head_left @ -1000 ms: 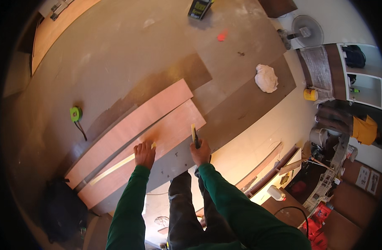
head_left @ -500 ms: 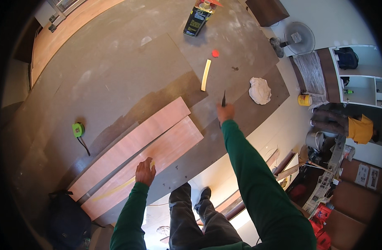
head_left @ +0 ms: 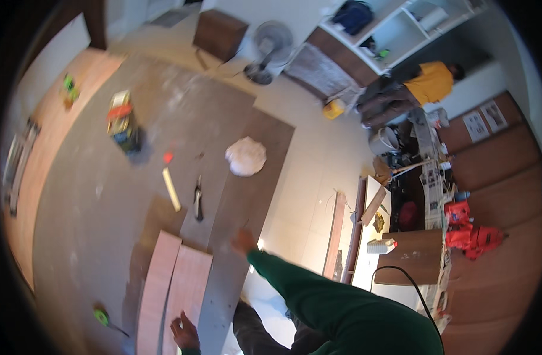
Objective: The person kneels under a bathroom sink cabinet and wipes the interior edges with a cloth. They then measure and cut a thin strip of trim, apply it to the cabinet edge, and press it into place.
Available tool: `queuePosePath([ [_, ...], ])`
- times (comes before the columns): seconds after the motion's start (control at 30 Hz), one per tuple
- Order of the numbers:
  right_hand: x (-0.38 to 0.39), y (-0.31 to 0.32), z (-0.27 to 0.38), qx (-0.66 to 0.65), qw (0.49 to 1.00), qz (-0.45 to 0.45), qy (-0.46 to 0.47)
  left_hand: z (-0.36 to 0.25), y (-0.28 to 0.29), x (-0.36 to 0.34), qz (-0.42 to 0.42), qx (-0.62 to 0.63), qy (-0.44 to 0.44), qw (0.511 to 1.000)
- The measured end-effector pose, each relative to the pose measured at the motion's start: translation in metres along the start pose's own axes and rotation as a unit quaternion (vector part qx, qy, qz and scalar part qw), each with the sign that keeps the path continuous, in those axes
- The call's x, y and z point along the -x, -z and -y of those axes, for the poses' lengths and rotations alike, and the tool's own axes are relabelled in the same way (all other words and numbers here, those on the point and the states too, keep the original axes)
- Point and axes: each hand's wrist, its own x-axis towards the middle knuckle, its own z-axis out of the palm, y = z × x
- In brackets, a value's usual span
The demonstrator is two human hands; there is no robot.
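A black cutter knife (head_left: 198,200) lies on the brown work surface (head_left: 111,195), apart from both hands. My right hand (head_left: 243,242), smeared by motion, is over the surface's right edge; its fingers cannot be made out. My left hand (head_left: 186,332) is at the right-hand one of two pinkish wood strips (head_left: 191,275), fingers curled around a small pale spot that I cannot identify. Beside it lies the other strip (head_left: 158,269). A short pale yellow strip (head_left: 171,189) lies left of the knife, below a small red cap (head_left: 168,157).
A crumpled white cloth (head_left: 245,157) lies near the right edge. A dark can (head_left: 124,130) stands at the far left, and a green tape measure (head_left: 101,317) lies near left. Across the floor, a person in a yellow shirt (head_left: 431,83) bends near white shelves (head_left: 365,32).
The knife has left my right hand and lies on the surface. That hand has moved back toward me. The whole view has swung to the right; my left hand stays by the wood strip.
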Motion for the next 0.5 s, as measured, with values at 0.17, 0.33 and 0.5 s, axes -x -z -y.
queuePosePath([
  [0.17,0.191,0.045,-0.156,0.0,0.985,0.157,-0.07,-0.108,0.076,-0.042,0.011,0.085,0.1,0.991],
  [0.33,0.251,0.182,-0.246,0.037,0.97,0.206,-0.127,-0.201,0.143,-0.09,-0.009,0.064,0.092,0.994],
  [0.5,0.241,0.225,-0.434,0.0,0.944,0.177,-0.279,-0.348,0.16,-0.176,0.004,0.093,-0.144,0.985],
])
